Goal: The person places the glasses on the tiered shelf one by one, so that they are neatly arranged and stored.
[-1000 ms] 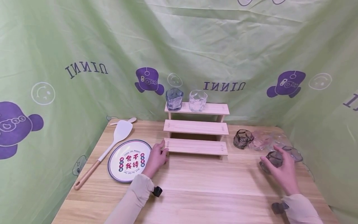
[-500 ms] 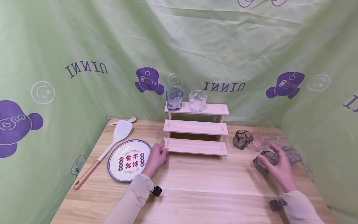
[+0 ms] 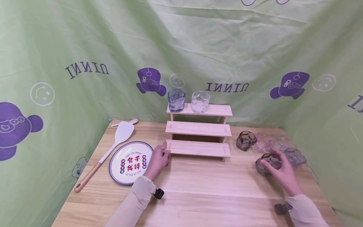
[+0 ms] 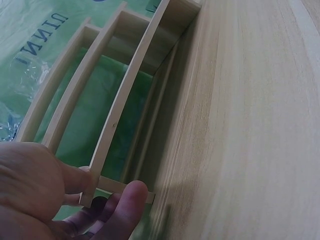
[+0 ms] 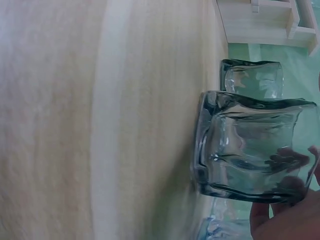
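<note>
Gripping the near dark glass (image 3: 262,166) by its rim between fingers and thumb, the right hand (image 3: 285,175) is at the right side of the table (image 3: 212,192), though whether the base touches the wood cannot be told; a second dark glass (image 3: 245,141) stands just behind. Clasped round the left end of the wooden rack's (image 3: 198,128) lowest shelf (image 3: 199,148), the left hand (image 3: 157,160) is beside the round plate (image 3: 131,164), while a blue glass (image 3: 176,101) and a clear glass (image 3: 200,102) stand side by side on top.

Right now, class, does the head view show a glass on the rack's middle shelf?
No, the rack holds only the bluish glass and clear glass, both on its top shelf.
</note>
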`<state>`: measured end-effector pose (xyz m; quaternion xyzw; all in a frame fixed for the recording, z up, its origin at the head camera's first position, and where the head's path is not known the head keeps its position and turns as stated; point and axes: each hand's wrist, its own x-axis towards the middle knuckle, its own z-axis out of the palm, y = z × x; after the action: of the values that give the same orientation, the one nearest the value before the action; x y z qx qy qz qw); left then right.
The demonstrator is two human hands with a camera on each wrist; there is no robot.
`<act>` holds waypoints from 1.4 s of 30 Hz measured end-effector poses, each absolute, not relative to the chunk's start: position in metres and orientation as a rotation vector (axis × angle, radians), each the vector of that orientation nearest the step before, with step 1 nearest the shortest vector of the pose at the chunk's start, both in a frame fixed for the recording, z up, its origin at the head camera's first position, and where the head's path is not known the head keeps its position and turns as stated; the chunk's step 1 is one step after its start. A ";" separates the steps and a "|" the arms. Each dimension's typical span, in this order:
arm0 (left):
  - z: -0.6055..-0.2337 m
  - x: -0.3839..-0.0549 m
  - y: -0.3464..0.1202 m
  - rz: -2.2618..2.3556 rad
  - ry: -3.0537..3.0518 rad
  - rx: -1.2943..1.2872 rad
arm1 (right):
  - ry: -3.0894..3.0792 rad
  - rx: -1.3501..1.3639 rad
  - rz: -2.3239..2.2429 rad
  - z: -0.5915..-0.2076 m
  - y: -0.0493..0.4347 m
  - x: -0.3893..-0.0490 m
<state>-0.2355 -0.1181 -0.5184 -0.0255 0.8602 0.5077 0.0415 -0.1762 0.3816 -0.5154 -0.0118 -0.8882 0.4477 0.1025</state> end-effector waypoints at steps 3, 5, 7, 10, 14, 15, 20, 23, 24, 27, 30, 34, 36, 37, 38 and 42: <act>-0.519 -0.235 -0.117 1.561 2.630 -0.080 | -2.623 -0.003 1.326 -0.518 0.382 -0.176; -0.520 -0.235 -0.117 1.562 2.641 -0.076 | -2.606 0.005 1.337 -0.519 0.381 -0.176; -0.519 -0.235 -0.117 1.558 2.655 -0.071 | -2.583 -0.023 1.365 -0.520 0.377 -0.176; -0.519 -0.235 -0.117 1.551 2.674 -0.051 | -2.562 -0.118 1.366 -0.521 0.371 -0.174; -0.519 -0.235 -0.117 1.543 2.673 -0.037 | -2.555 -0.250 1.297 -0.520 0.365 -0.173; -0.519 -0.235 -0.117 1.544 2.674 -0.032 | -2.563 -0.276 1.283 -0.520 0.365 -0.173; -0.520 -0.235 -0.117 1.549 2.673 -0.022 | -2.568 -0.331 1.343 -0.521 0.369 -0.170; -0.519 -0.235 -0.117 1.543 2.669 -0.035 | -2.561 -0.318 1.386 -0.522 0.370 -0.168; -0.519 -0.235 -0.117 1.539 2.667 -0.043 | -2.560 -0.315 1.389 -0.523 0.371 -0.168; -0.519 -0.236 -0.118 1.527 2.664 -0.062 | -2.556 -0.360 1.398 -0.523 0.369 -0.168; -0.519 -0.237 -0.118 1.517 2.668 -0.064 | -2.551 -0.423 1.402 -0.523 0.365 -0.169; -0.519 -0.236 -0.118 1.518 2.670 -0.056 | -2.536 -0.458 1.434 -0.521 0.363 -0.168; -0.519 -0.236 -0.117 1.516 2.669 -0.051 | -2.549 -0.450 1.458 -0.522 0.365 -0.167; -0.519 -0.236 -0.117 1.515 2.669 -0.048 | -2.567 -0.431 1.463 -0.523 0.368 -0.166; -0.519 -0.236 -0.117 1.513 2.670 -0.043 | -2.590 -0.403 1.469 -0.524 0.371 -0.165; -0.519 -0.236 -0.119 1.504 2.681 -0.051 | -2.694 -0.203 1.483 -0.528 0.384 -0.165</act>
<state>-0.2357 -0.1185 -0.5188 -0.0167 0.8714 0.4891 0.0337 -0.1653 0.3842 -0.5277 -0.0657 -0.8738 0.4809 0.0297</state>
